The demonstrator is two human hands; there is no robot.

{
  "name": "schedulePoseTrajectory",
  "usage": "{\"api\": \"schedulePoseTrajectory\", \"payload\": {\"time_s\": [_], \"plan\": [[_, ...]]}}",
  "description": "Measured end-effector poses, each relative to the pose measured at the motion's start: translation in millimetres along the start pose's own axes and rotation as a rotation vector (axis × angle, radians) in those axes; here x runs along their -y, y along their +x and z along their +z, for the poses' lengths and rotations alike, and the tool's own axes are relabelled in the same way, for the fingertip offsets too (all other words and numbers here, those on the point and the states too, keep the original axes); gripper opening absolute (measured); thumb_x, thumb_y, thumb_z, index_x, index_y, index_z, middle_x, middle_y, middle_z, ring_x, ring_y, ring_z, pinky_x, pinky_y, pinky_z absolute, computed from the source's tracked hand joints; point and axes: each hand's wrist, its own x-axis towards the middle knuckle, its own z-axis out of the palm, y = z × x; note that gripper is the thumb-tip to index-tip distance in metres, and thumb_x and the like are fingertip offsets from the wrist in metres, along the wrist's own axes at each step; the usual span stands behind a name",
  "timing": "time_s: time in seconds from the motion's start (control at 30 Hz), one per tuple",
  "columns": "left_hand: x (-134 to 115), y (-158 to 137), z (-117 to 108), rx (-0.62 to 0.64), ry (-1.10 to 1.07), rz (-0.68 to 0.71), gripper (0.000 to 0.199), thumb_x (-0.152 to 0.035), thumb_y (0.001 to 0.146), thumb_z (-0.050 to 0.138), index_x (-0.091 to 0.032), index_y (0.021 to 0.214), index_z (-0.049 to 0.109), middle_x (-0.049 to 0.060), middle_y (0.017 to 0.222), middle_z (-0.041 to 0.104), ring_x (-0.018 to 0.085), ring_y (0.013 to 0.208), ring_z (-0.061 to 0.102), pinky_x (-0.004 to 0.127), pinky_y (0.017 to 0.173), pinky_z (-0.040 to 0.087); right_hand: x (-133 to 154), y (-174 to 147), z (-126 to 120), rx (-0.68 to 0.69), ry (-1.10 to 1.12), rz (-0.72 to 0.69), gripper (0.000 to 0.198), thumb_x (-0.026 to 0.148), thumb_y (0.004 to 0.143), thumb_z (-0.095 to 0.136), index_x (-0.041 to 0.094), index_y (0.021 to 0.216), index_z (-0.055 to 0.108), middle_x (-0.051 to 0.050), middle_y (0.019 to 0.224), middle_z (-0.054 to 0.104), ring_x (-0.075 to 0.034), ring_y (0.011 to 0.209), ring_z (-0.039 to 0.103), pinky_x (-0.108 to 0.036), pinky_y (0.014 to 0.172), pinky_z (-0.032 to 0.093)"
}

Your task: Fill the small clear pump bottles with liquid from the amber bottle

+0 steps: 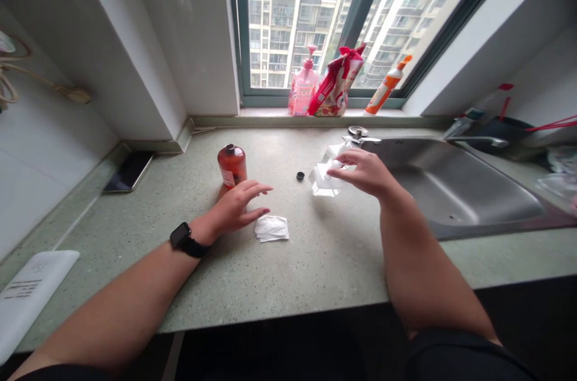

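My left hand (238, 207), with a dark watch at its wrist, hovers with fingers stretched and apart and holds nothing. Just behind it an amber-brown bottle (232, 163) stands upright without a cap. A folded white tissue (271, 228) lies by my left thumb. My right hand (363, 169) is closed in a pinch at the top of a clear, faceted bottle (325, 182); my fingers cover part of it, so its neck is hard to make out. A small black cap (300, 176) rests on the counter between the two bottles.
A steel sink (469, 182) with a tap (482, 140) is at the right. A phone (129, 171) and a white plastic piece (36, 291) lie at the left. On the windowsill stand a pink pump bottle (303, 89), a red pouch (336, 86) and an orange bottle (383, 89).
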Motion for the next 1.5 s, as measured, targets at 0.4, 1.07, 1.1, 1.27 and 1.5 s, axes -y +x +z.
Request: {"api": "schedulePoseTrajectory", "payload": {"time_s": [0.4,1.07,1.1,1.27,1.5], "plan": [[3,-1,1,-0.147,0.001,-0.120,0.085,-0.062,0.089,0.083,-0.023,0.157,0.050,0.018,0.148,0.064,0.037,0.138,0.063,0.058,0.120,0.051,89,-2,121,-0.068,0.382,-0.228,0.035,0.058,0.087,0.084,0.025,0.096,0.079,-0.005,0.095,0.072,-0.022,0.088,0.070,-0.041,0.083,0.058],[9,0,1,-0.072,0.064,-0.259,0.071,-0.063,0.088,0.084,-0.022,0.143,0.066,0.011,0.129,0.071,0.031,0.117,0.072,0.047,0.105,0.059,78,2,155,-0.034,0.613,-0.198,0.030,0.054,0.087,0.086,0.026,0.098,0.082,-0.008,0.108,0.074,-0.027,0.105,0.072,-0.047,0.099,0.058],[8,0,1,-0.069,0.066,-0.260,0.071,-0.063,0.088,0.084,-0.022,0.143,0.066,0.011,0.129,0.071,0.031,0.117,0.072,0.047,0.105,0.059,78,2,154,-0.025,0.615,-0.207,0.029,0.053,0.088,0.086,0.026,0.098,0.082,-0.008,0.108,0.074,-0.027,0.105,0.072,-0.048,0.100,0.058],[7,1,-2,-0.058,0.048,-0.252,0.067,-0.059,0.089,0.085,-0.023,0.143,0.066,0.010,0.129,0.071,0.031,0.118,0.072,0.046,0.105,0.059,74,5,154,0.037,0.654,-0.215,0.027,0.052,0.089,0.084,0.028,0.102,0.083,-0.007,0.110,0.075,-0.027,0.108,0.072,-0.049,0.103,0.058],[5,0,-2,-0.087,0.001,-0.260,0.071,-0.048,0.086,0.090,-0.020,0.144,0.060,0.012,0.130,0.073,0.030,0.118,0.074,0.048,0.106,0.060,68,0,163,0.115,0.817,-0.031,0.040,0.057,0.083,0.088,0.030,0.110,0.079,-0.007,0.120,0.073,-0.028,0.118,0.070,-0.051,0.104,0.060]]}}
